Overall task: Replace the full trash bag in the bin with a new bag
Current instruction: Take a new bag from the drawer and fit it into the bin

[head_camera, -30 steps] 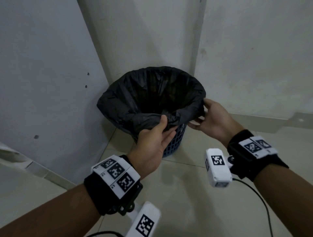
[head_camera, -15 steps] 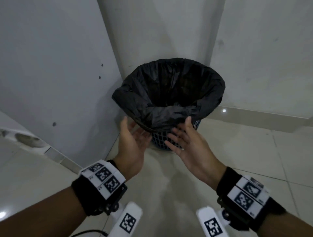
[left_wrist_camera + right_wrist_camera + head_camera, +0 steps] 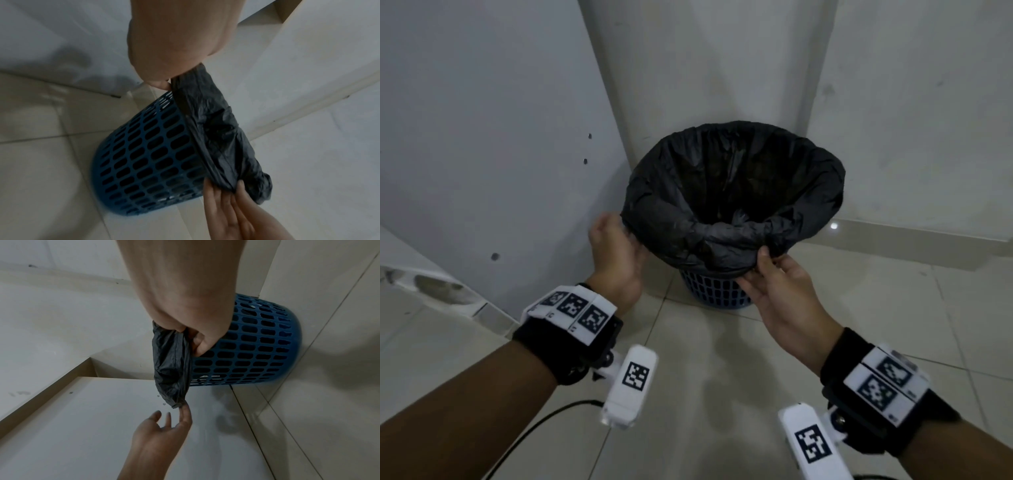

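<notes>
A blue perforated bin (image 3: 715,296) stands on the floor in a wall corner, lined with a black trash bag (image 3: 722,192) whose edge is folded down over the rim. My left hand (image 3: 613,240) is at the rim's left side and pinches the bag's folded edge (image 3: 222,138), as the left wrist view shows. At the near right of the rim, my right hand (image 3: 763,267) grips the same overhang, thumb on top. In the right wrist view the right hand (image 3: 185,334) bunches the bag (image 3: 170,361) against the bin (image 3: 257,345). What lies inside the bag is too dark to tell.
Pale walls (image 3: 722,61) close in behind and to the right of the bin. A white panel (image 3: 482,137) stands close on the left. Light floor tiles (image 3: 705,359) spread in front, and a skirting board (image 3: 928,236) runs along the right wall.
Half a second ago both hands hung open just before the bin. They have since moved to the rim, left hand to its left side, right hand to its near right, and taken hold of the bag's edge.
</notes>
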The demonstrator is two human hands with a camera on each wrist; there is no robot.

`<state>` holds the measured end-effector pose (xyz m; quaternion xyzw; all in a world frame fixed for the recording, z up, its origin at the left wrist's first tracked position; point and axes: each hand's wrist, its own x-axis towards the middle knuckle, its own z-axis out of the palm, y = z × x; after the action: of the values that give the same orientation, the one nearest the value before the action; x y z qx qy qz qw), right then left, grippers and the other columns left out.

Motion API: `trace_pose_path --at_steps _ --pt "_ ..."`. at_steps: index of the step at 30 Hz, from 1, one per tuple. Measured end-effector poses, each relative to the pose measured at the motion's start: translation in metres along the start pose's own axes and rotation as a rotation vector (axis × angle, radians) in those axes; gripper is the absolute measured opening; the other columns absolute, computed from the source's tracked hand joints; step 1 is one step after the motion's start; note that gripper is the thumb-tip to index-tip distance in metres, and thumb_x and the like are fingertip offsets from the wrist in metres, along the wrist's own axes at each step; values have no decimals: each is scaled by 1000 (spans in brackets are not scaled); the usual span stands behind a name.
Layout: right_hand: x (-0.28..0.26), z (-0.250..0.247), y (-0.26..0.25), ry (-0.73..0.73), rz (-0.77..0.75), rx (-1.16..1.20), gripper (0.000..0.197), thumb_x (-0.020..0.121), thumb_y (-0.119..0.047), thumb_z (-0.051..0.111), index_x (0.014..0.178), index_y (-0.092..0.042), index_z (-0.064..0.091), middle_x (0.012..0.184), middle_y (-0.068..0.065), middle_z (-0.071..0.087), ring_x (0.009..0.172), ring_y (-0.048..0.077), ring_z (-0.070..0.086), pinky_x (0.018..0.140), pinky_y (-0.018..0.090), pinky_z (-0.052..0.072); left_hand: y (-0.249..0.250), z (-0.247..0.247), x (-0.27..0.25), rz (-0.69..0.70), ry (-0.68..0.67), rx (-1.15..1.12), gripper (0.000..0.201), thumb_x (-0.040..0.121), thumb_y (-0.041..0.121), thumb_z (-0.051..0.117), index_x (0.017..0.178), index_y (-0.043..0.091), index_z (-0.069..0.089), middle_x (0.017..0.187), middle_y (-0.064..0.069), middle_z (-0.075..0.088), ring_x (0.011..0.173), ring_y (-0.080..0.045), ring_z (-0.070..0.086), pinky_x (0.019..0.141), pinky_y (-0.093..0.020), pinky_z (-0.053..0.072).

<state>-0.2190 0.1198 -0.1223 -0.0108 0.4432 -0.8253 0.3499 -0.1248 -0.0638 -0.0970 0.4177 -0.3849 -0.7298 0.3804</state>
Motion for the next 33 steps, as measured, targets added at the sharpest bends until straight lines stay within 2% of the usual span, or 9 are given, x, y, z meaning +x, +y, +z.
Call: trace_pose_path --at_steps 3,7,11,13,16,20,25,29,33 --pt "0 0 2 5 -6 -8 13 101 -19 53 95 -7 57 114 15 73 100 21 74 83 29 61 -1 4 16 -11 -113 161 39 102 29 54 140 24 55 130 0 66 115 -21 65 97 -43 55" --pt "1 0 6 43 11 -65 11 99 -19 59 96 -10 53 119 20 69 96 22 73 78 26 60 -20 4 17 -150 -216 306 33 102 17 55 132 28 63 114 1 74 100 -19 70 89 -36 58" --pt "-1 -2 1 103 -61 -77 23 96 -16 65 103 -19 43 116 19 62 92 22 68 89 36 59 -21 3 11 -91 -137 268 37 101 15 51 135 26 62 121 -1 72 111 -23 68 93 -39 56" --pt "0 -7 -5 146 -146 -93 33 94 -13 67 105 -26 39 110 19 57 91 24 65 94 41 57 -20 2 3 -61 -78 224 36 101 15 48 133 24 63 123 -2 70 111 -24 66 86 -36 59" --pt "1 -9 -11 149 -224 -208 19 94 -12 67 104 -14 51 96 20 62 87 25 66 96 48 56 -29 3 -22 -79 -140 231 30 103 16 47 125 21 66 118 0 71 104 -18 67 73 -27 55" --pt "-4 -4 -2 49 -187 -368 11 93 -9 67 99 -1 63 87 23 69 81 23 69 85 38 59 -47 13 -47 -43 -339 406 24 105 18 50 121 22 68 114 -1 73 100 -20 67 72 -25 57" --pt "-1 -4 -1 41 -136 -349 14 91 -12 70 101 -3 65 84 10 75 75 14 70 76 28 60 -44 18 -52 -113 -294 297 30 105 29 44 120 20 68 116 -2 73 111 -25 66 89 -36 56" --pt "2 -9 0 42 -147 -352 12 89 -13 74 95 -3 70 83 9 75 72 13 69 69 23 57 -39 14 -55 -130 -298 247 54 98 59 37 126 24 67 123 0 71 112 -20 65 90 -39 54" --pt "3 -5 2 1 -183 -382 6 91 -7 69 92 -4 74 84 7 76 73 12 70 65 20 55 -34 25 -66 -77 -402 404 48 86 65 59 119 31 69 110 10 75 104 -12 70 86 -36 57"
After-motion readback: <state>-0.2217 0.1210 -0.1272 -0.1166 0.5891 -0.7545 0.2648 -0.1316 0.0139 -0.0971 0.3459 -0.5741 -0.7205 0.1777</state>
